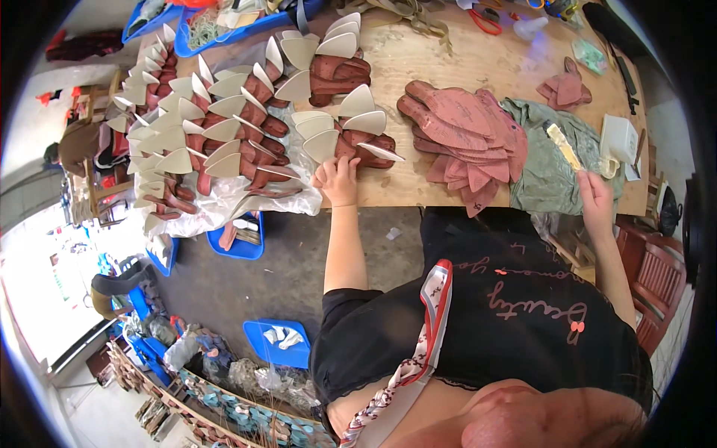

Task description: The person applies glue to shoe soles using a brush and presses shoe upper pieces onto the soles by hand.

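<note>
My left hand (337, 181) is at the table's near edge, fingers curled down onto a red-brown leather shoe piece (358, 142). Pale curved stiffener pieces (362, 101) stand up from the leather there. To the right, my right hand (595, 196) grips a yellowish glue brush (564, 145), its pale end pointing away from me above a grey-green cloth (549, 160). Between my hands lies a fanned stack of flat red-brown leather cutouts (463, 127), partly on the cloth. What the left fingertips press on is partly hidden.
Rows of leather pieces with pale stiffeners (216, 131) cover the table's left on plastic sheeting (299, 198). A white container (618, 138) stands at right, near a small leather stack (565, 88). Red-handled scissors (485, 21) and a blue tray (216, 33) lie farther back. Blue trays (276, 343) sit below.
</note>
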Action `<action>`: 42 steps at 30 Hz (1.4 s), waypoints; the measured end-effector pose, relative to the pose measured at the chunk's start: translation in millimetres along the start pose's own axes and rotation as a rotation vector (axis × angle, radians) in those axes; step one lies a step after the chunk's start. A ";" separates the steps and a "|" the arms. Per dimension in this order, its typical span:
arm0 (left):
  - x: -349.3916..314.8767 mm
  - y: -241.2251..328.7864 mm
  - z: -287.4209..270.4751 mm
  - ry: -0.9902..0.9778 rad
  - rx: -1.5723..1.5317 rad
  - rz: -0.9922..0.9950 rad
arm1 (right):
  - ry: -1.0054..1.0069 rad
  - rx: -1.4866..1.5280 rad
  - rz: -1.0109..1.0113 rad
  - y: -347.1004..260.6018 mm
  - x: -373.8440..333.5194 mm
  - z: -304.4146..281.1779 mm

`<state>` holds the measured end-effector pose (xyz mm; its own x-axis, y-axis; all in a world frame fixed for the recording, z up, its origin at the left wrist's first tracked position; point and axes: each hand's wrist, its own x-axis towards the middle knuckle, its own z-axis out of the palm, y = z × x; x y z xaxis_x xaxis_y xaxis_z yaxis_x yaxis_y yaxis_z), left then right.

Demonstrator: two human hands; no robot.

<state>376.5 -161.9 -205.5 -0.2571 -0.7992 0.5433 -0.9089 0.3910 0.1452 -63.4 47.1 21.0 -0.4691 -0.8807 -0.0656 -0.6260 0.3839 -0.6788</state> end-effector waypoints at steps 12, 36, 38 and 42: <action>-11.3 8.4 13.5 0.152 0.012 -0.270 | -0.009 -0.015 -0.024 -2.3 -0.7 5.7; -10.8 70.4 -16.8 0.086 -0.120 -0.178 | 0.019 0.061 -0.009 21.6 -7.6 -4.7; -6.9 79.0 -19.7 0.031 -0.100 -0.196 | 0.035 0.079 -0.007 28.7 -8.1 -8.7; -1.5 90.3 -21.0 0.046 -0.081 -0.252 | 0.104 0.168 0.019 52.8 -11.1 -27.3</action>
<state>301.7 -115.8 -175.9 -0.0088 -0.8551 0.5184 -0.9125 0.2189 0.3455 -108.3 84.6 5.8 -0.5469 -0.8371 -0.0091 -0.5082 0.3406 -0.7910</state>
